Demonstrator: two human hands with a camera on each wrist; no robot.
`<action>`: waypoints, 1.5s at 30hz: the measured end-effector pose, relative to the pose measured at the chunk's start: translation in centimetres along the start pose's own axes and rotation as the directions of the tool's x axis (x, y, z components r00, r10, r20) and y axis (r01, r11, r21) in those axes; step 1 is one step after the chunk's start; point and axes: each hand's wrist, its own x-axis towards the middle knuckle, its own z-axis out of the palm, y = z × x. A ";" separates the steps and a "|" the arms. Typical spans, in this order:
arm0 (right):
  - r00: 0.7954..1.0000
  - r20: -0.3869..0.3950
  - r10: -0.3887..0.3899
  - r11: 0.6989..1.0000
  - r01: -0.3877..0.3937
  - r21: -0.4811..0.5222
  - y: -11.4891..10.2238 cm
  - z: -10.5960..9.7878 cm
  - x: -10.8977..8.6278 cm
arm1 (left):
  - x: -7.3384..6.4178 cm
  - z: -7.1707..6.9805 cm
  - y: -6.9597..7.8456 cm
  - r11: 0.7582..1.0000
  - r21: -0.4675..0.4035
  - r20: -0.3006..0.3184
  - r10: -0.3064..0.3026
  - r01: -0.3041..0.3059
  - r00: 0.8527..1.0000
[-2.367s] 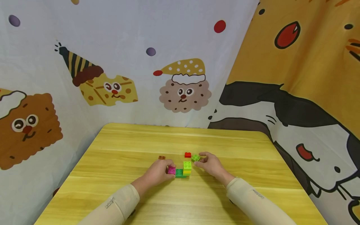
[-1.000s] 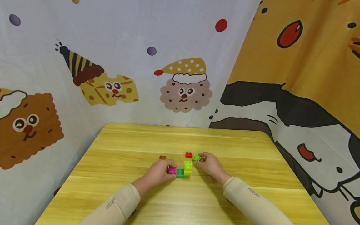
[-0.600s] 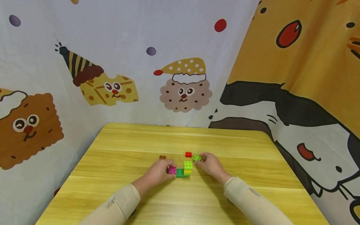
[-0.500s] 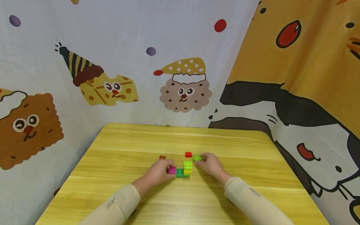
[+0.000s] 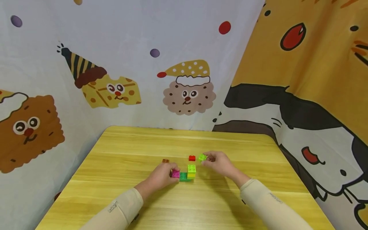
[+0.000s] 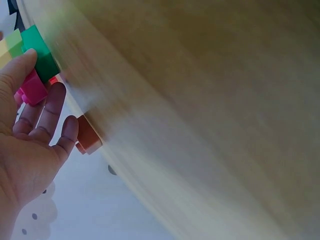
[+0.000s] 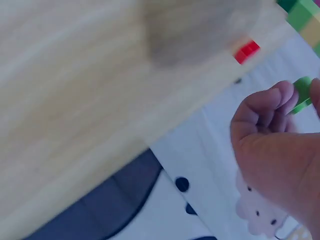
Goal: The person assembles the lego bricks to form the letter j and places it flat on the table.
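Wood-grain desk, far corners rounded; cartoon-print cloth behind & along R side. L to R: brown brick on desk just beyond L hand, whose fingers clamp pink brick at L end of green brick, long axis L–R; yellow/lime stack upright on its R end; red brick farther back; lime brick, studs up, askew, above desk, pinched in R hand fingers.
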 end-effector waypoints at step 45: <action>0.980 0.120 -0.158 0.987 0.155 0.032 -2.4 1.5 -1.4 | 0.1 0.0 -0.1 1.000 -0.004 -0.010 0.028 -0.028 1.000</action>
